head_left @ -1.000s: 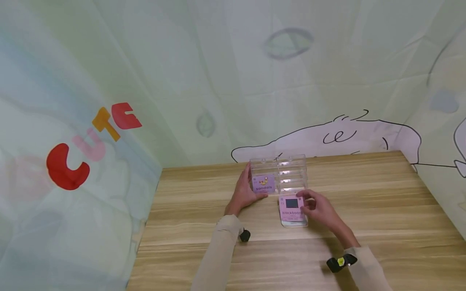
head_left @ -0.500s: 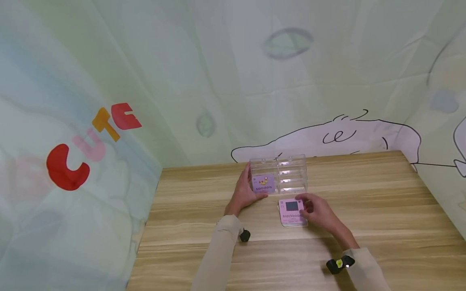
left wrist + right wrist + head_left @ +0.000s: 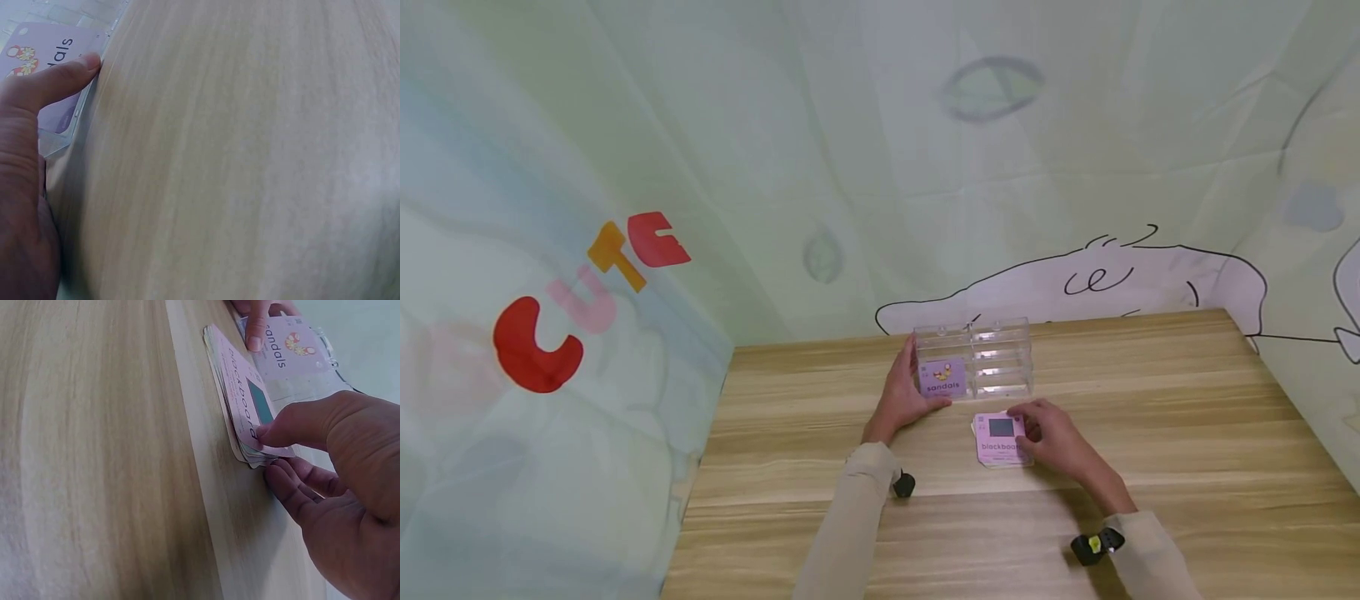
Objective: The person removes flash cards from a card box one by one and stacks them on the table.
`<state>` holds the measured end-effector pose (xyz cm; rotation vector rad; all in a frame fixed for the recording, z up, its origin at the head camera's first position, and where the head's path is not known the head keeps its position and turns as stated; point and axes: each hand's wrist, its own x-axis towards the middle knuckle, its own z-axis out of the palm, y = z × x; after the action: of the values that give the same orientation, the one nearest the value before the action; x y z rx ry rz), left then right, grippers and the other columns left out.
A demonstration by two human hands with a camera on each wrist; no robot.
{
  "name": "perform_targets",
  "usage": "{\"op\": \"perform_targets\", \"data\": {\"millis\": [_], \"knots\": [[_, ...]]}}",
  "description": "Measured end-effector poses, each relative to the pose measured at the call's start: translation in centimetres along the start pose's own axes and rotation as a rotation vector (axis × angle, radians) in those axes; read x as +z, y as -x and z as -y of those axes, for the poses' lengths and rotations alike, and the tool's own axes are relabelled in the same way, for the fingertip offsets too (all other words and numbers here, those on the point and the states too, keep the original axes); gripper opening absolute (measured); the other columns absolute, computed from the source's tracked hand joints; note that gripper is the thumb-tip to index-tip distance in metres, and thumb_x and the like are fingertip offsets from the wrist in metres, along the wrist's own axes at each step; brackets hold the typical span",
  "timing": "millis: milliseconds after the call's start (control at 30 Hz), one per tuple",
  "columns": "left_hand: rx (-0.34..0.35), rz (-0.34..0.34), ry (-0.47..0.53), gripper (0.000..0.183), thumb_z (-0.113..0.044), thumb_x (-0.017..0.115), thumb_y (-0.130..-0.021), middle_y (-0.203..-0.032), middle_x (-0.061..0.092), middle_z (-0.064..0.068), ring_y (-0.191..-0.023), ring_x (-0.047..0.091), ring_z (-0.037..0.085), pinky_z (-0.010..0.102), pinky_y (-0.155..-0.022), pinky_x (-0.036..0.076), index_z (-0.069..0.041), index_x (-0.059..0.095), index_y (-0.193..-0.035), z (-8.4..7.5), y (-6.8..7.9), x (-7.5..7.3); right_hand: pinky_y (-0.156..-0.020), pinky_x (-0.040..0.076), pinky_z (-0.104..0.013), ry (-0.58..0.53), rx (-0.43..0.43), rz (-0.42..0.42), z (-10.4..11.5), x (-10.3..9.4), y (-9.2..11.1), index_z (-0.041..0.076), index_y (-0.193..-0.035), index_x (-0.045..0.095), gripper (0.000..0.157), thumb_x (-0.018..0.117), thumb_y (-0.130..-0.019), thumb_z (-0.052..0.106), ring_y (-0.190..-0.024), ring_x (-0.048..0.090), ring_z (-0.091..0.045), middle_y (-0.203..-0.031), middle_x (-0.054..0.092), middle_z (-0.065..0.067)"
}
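Note:
A clear plastic rack (image 3: 1002, 367) with two columns of slots stands at the table's far side. A purple "sandals" flash card (image 3: 943, 379) sits in its lower left part. My left hand (image 3: 901, 400) grips the rack's left side, the thumb (image 3: 65, 81) along its front bottom edge. In front of the rack lies a stack of flash cards (image 3: 225, 403), a pink "blackboard" card (image 3: 1002, 433) on top. My right hand (image 3: 1054, 435) pinches that card's right side, thumb (image 3: 300, 422) on its face and fingertips at the stack's edge below.
The wood-grain table (image 3: 790, 467) extends to both sides and in front of the stack. Behind it hangs a printed curtain (image 3: 850, 167), close to the back of the rack. Black wrist cameras (image 3: 1097, 546) sit on both wrists.
My right hand has drawn the blackboard card slightly toward me, so it now lies more squarely over the stack. My left hand keeps its hold on the rack.

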<state>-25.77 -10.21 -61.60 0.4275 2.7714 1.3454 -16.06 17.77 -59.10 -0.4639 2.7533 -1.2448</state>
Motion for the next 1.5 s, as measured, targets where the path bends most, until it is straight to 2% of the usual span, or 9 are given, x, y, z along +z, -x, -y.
{"op": "perform_targets", "data": {"millis": [500, 833, 1000, 1167, 1367, 1500], "knots": [[-0.003, -0.006, -0.010, 0.134, -0.046, 0.089, -0.060, -0.152, 0.029, 0.002, -0.133, 0.040, 0.019, 0.029, -0.109, 0.034, -0.036, -0.008, -0.152, -0.2, 0.0, -0.2, -0.070, 0.054, -0.028, -0.012, 0.053, 0.010, 0.0, 0.1, 0.0, 0.002, -0.118, 0.064, 0.042, 0.073, -0.077, 0.000, -0.085, 0.057, -0.019, -0.105, 0.053, -0.012], [0.016, -0.011, -0.008, 0.133, -0.047, 0.088, -0.060, -0.152, 0.028, 0.002, -0.134, 0.038, 0.019, 0.029, -0.109, 0.033, -0.036, -0.008, -0.152, 0.2, -0.1, 0.0, -0.070, 0.053, -0.027, 0.022, 0.064, 0.023, 0.3, -0.1, 0.0, 0.005, -0.127, 0.057, 0.052, 0.074, -0.078, 0.003, -0.084, 0.055, -0.018, -0.107, 0.053, -0.011], [0.009, -0.011, 0.000, 0.134, -0.047, 0.088, -0.060, -0.151, 0.029, 0.001, -0.134, 0.038, 0.017, 0.029, -0.109, 0.033, -0.038, -0.009, -0.151, 0.2, -0.1, 0.0, -0.069, 0.053, -0.028, 0.024, 0.050, 0.006, 0.4, -0.5, -0.1, 0.006, -0.130, 0.055, 0.055, 0.074, -0.078, 0.002, -0.083, 0.056, -0.018, -0.106, 0.054, -0.011], [0.001, -0.006, 0.006, 0.134, -0.046, 0.089, -0.059, -0.151, 0.030, 0.001, -0.134, 0.038, 0.016, 0.028, -0.109, 0.033, -0.038, -0.009, -0.151, 0.1, -0.1, 0.0, -0.067, 0.053, -0.029, 0.039, 0.020, -0.041, 0.7, -1.1, -0.4, 0.008, -0.128, 0.056, 0.051, 0.075, -0.080, 0.005, -0.081, 0.056, -0.019, -0.107, 0.056, -0.011], [-0.010, -0.005, 0.000, 0.135, -0.046, 0.089, -0.058, -0.149, 0.032, 0.001, -0.132, 0.040, 0.017, 0.028, -0.109, 0.034, -0.038, -0.008, -0.151, 0.1, 0.0, 0.0, -0.078, 0.054, -0.038, 0.044, -0.002, -0.078, 1.4, -1.5, -1.2, 0.013, -0.127, 0.057, 0.047, 0.074, -0.083, 0.012, -0.094, 0.055, -0.024, -0.116, 0.056, -0.009], [-0.004, -0.005, -0.001, 0.135, -0.046, 0.089, -0.058, -0.150, 0.032, 0.002, -0.132, 0.041, 0.018, 0.029, -0.109, 0.034, -0.038, -0.008, -0.151, 0.1, 0.0, 0.0, -0.082, 0.055, -0.042, 0.029, -0.048, -0.099, 2.0, -1.5, -1.9, 0.011, -0.127, 0.058, 0.046, 0.074, -0.083, 0.012, -0.102, 0.056, -0.028, -0.119, 0.057, -0.009]]}}
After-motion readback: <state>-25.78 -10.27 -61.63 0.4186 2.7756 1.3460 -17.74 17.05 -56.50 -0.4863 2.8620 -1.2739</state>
